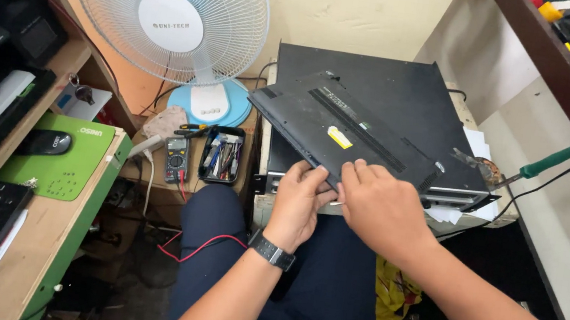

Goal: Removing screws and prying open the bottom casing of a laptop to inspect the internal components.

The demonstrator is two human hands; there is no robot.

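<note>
Our left hand (298, 202) and right hand (378, 205) both grip the black laptop base (348, 128); a fan (172, 13), multimeter (176, 159) and soldering iron (545, 163) stand around.

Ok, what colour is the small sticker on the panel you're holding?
Yellow, on the black panel; sticker shows best in the head view.

Left of the grip, a tool tray (222, 154) and a multimeter (176, 159) stand near. To the right, a soldering iron (547, 162) blocks; below the grip is free room.
</note>
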